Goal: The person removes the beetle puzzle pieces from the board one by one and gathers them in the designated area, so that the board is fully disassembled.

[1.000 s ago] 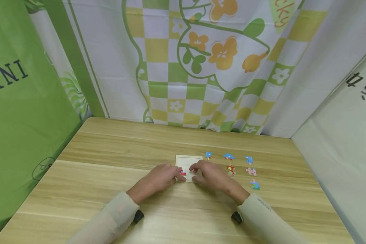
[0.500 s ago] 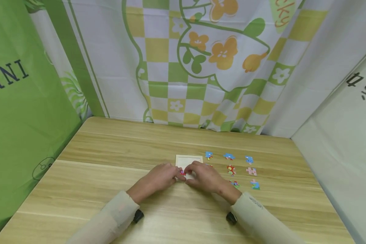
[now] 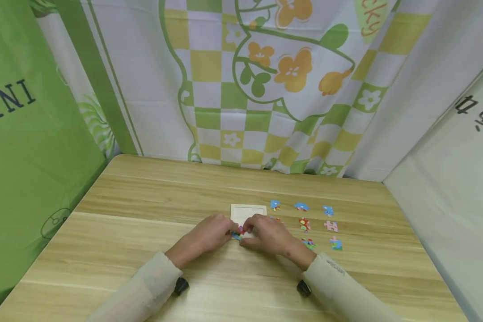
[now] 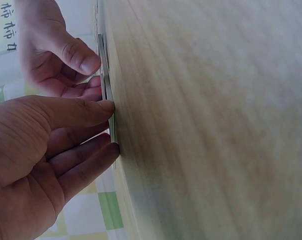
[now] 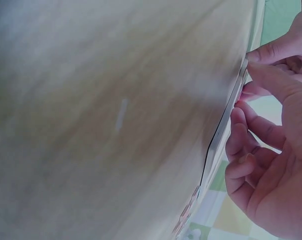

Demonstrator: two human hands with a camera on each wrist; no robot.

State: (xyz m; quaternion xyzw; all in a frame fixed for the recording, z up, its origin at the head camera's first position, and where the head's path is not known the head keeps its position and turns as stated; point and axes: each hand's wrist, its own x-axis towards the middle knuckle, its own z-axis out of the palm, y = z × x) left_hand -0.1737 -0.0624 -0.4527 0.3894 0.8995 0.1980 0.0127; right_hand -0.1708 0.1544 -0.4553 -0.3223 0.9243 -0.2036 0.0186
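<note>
A small wooden puzzle tray (image 3: pixel 248 208) with a pale rim lies flat on the table. In its near left corner sits a jigsaw piece (image 3: pixel 236 235) with blue and red print, partly covered by fingers. My left hand (image 3: pixel 211 233) holds the tray at that corner; in the left wrist view its thumb (image 4: pixel 105 106) touches the tray's edge. My right hand (image 3: pixel 271 233) pinches at the piece from the right, index finger bent over it. In the right wrist view, the right thumb (image 5: pixel 258 70) lies at the tray's edge, and the exact contact on the piece is hidden.
Several loose jigsaw pieces lie in rows right of the tray, among them a blue piece (image 3: pixel 301 206), a pink piece (image 3: pixel 331 226) and a red piece (image 3: pixel 304 224). A patterned curtain (image 3: pixel 233 112) hangs behind the wooden table (image 3: pixel 165 188).
My right hand has moved left over the tray to the corner piece. The left fingers have shifted slightly, so more of the piece's blue shows. Pieces at the right are uncovered.
</note>
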